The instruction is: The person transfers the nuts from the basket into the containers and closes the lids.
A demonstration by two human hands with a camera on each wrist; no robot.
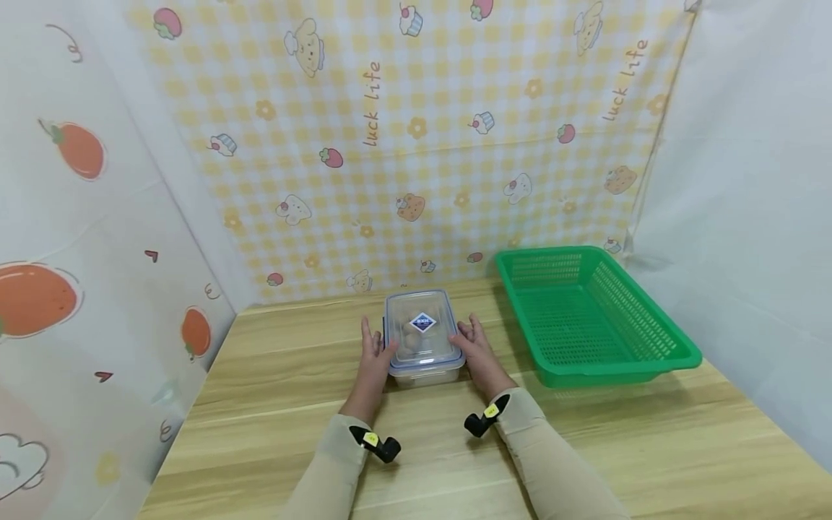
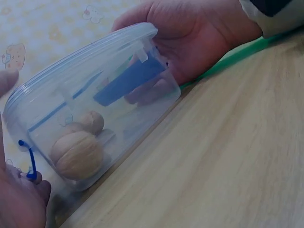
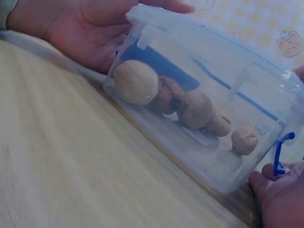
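A clear lidded food container [image 1: 422, 375] with blue trim stands on the wooden table, a blue and white diamond label on its lid. Inside lie several walnuts [image 3: 194, 109], also visible through the wall in the left wrist view. My left hand [image 1: 373, 361] holds the container's left side, thumb on the lid edge and fingers along the side. The right hand [image 1: 479, 355] grips the opposite side in the same way. A blue side clip [image 2: 31, 164] sticks out by the left fingers, and another blue clip [image 3: 280, 154] by the right fingers.
A green plastic basket [image 1: 539, 339] with slotted walls stands to the right of the container. Behind the wooden table [image 1: 273, 404] hangs a yellow checked cloth [image 1: 416, 152]. Pale sheets border both sides.
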